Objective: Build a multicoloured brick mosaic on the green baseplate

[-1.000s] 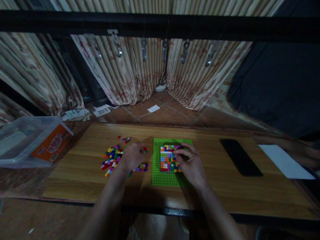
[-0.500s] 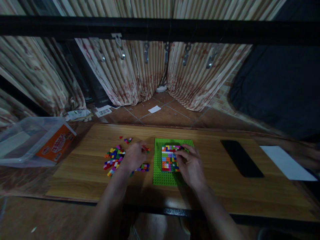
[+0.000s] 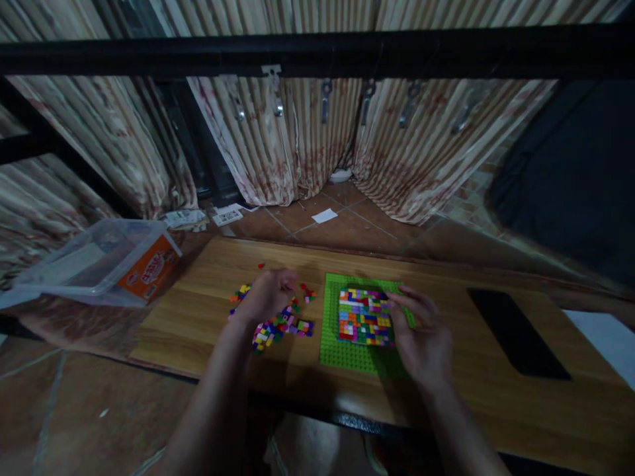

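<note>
A green studded baseplate (image 3: 330, 354) lies on the wooden table, bearing a packed block of small multicoloured bricks (image 3: 364, 317). At the block's right side is my right hand (image 3: 425, 334), thumb and fingers bent together at its upper right edge; anything between the fingertips is hidden. My left hand (image 3: 268, 295) hovers over the loose brick pile (image 3: 272, 330), its fingers curled in. Whatever it may hold is too small and dim to make out. A few loose bricks (image 3: 307, 293) lie between this hand and the baseplate, and a single red brick (image 3: 260, 266) lies behind it.
A black phone-like slab (image 3: 518, 330) and a white sheet (image 3: 605, 337) are at the right. Left of the table stands a clear plastic bin (image 3: 109, 258) with an orange label. The table's front edge runs close below my forearms; curtains (image 3: 297, 145) hang beyond the tiled floor.
The view has shifted, so the table things appear farther right. My left hand has moved back from the loose red bricks toward the pile. My right hand has drawn slightly rightward off the block.
</note>
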Tool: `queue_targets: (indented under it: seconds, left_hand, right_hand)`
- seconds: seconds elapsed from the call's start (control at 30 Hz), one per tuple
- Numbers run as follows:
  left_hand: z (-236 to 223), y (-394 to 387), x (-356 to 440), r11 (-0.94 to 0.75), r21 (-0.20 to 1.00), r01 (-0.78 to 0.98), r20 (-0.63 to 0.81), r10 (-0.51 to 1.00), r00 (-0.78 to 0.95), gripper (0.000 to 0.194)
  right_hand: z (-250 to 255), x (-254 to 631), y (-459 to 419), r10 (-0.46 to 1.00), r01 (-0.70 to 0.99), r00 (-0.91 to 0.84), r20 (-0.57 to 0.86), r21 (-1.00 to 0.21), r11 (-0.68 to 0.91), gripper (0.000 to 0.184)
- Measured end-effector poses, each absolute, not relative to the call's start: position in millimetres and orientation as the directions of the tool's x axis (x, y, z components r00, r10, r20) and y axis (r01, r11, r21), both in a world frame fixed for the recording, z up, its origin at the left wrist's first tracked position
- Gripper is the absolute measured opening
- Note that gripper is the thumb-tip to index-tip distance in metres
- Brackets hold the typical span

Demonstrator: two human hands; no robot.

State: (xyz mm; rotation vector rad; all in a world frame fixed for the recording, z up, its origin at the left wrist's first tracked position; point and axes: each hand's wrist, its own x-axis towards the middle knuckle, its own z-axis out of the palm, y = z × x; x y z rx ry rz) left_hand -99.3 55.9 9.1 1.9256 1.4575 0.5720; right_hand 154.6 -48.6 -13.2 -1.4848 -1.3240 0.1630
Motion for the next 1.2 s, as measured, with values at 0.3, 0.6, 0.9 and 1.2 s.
queue_targets:
  seconds: [0.3, 0.6, 0.9, 1.2]
  left_hand:
    - [17.3, 43.1, -116.7, -0.258, 0.597, 0.76, -0.149, 0.895, 0.42, 0.032]
    - [21.8, 36.6, -126.2, -0.268, 0.549, 0.791, -0.2, 0.877, 0.436, 0.032]
    - [24.6, 35.1, -125.3, -0.273, 0.686, 0.675, -0.106, 0.88, 0.463, 0.022]
    - [14.6, 31.2, -102.7, -0.071, 0.948, 0.311, -0.163, 0.731, 0.662, 0.025]
  right_hand:
    - [-18.9, 71.0, -58.2, 0.886, 0.702, -0.155, 0.436, -0.582, 0.409, 0.023]
    - [-30.0, 44.9, -46.9, 0.907, 0.825, -0.259, 0.333, -0.413, 0.387, 0.034]
    - [-35.2, 42.7, -46.0, 0.899, 0.811, -0.185, 0.397, -0.455, 0.368, 0.034]
    - [-22.7, 55.3, -47.0, 0.887, 0.587, 0.104, 0.449, -0.748, 0.31, 0.034]
